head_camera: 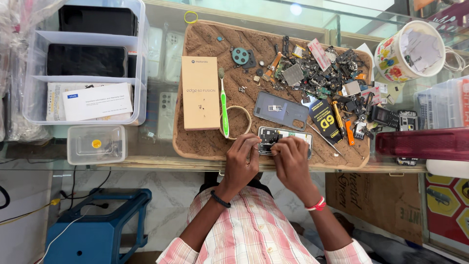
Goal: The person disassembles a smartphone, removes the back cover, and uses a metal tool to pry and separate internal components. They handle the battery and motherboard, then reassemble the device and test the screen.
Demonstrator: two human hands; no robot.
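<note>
Two hands work on an opened phone that lies flat on a brown mat, close to the near edge of the mat. The left hand curls over the left end of the phone, with its fingers bent in and pressing on the frame. The right hand is closed into a narrow pinch over the middle of the phone. It may hold a tiny part or tool, but that is too small to tell.

Inside the phone you can see little dark parts and bright metal bits. The phone looks thin, light and stiff. Its inner parts look easy to break, so I think it is best held by the hard outer edges, not by the small bits in the middle.

Just beside the left hand is a green toothbrush lying over a roll of tape. A tan box lies flat to the left of the brush. A grey back cover sits just behind the phone. Lots of small phone pieces are piled on the far right part of the mat, near a yellow screwdriver. A flowered cup full of paper stands off the mat.
</note>
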